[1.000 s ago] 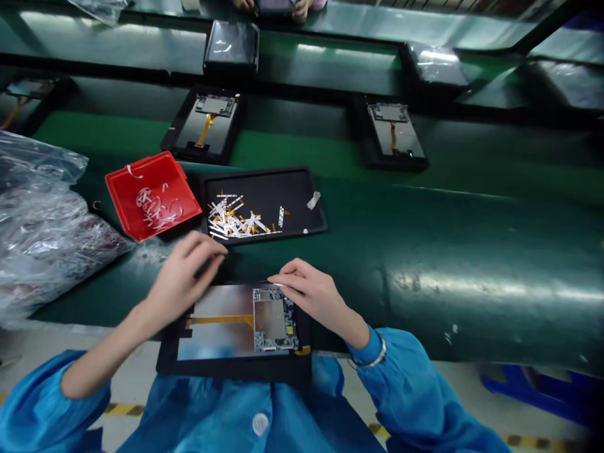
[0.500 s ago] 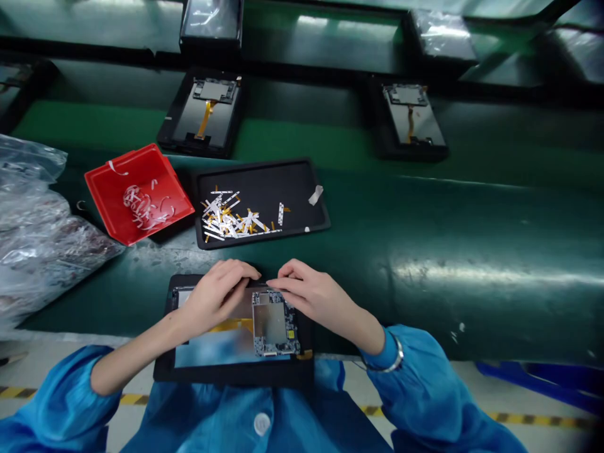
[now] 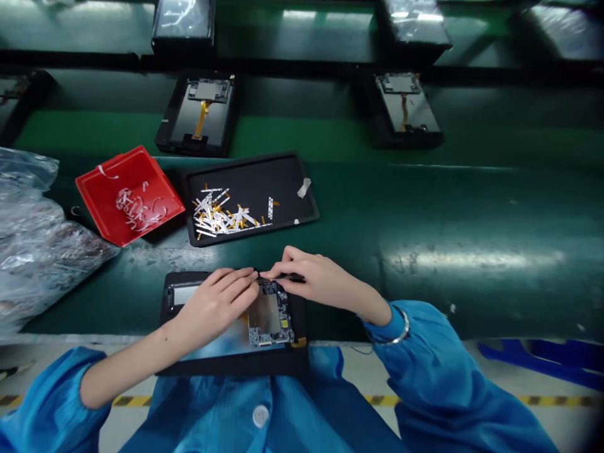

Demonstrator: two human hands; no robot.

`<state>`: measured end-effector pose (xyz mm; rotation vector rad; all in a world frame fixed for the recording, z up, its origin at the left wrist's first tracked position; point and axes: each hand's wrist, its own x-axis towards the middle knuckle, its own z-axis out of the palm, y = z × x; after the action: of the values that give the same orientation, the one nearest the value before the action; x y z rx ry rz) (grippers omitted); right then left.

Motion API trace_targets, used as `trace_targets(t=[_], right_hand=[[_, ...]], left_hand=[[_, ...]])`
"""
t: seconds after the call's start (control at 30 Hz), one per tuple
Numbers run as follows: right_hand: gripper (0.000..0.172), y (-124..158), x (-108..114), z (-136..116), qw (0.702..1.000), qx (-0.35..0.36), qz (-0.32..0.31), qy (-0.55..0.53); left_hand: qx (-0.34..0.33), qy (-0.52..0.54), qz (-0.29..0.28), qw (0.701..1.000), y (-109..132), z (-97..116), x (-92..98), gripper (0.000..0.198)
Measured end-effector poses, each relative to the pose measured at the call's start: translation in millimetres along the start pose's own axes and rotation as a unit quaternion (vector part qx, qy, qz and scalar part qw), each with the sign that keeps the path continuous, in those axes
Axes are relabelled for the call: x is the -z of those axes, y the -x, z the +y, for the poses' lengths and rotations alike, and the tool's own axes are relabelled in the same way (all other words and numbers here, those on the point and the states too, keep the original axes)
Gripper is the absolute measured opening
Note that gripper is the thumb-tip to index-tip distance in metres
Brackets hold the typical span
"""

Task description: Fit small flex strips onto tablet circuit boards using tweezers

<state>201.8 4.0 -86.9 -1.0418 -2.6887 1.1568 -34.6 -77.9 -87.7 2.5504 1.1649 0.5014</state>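
A tablet-like device in a black frame [image 3: 236, 363] lies at the table's front edge, with a circuit board [image 3: 270, 314] on its right half. My left hand [image 3: 226, 299] lies across the device's upper middle, fingers together, fingertips at its far edge. My right hand [image 3: 311, 277] is closed in a pinch on a thin dark tool [image 3: 293, 277] at the same edge, above the board. The fingertips of both hands nearly meet there. What lies beneath them is hidden.
A black tray [image 3: 283, 176] with several white strips and a red bin [image 3: 101, 211] with white scraps stand beyond my hands. Plastic bags [image 3: 42, 245] lie at left. Two similar devices [image 3: 202, 116] [image 3: 410, 110] sit on the green belt further back.
My left hand has shifted over the device toward the board's edge. A thin dark tool now shows in my right hand. The whole view has moved slightly.
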Motion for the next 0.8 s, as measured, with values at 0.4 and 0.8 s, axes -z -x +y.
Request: trace_targets(t=[0.4,0.8], right_hand=[[0.027,13.6,14.0,1.0,0.919,-0.012,0.254,-0.3],[0.039,-1.6,-13.1,14.7,0.809,-0.106,0.231,-0.53]], left_hand=[[0.099,0.166,0.017,0.981,-16.1,-0.4,-6.2,0.017],[0.206,0.227,0.058,0.95,-35.5,-2.3,-17.8,0.014]])
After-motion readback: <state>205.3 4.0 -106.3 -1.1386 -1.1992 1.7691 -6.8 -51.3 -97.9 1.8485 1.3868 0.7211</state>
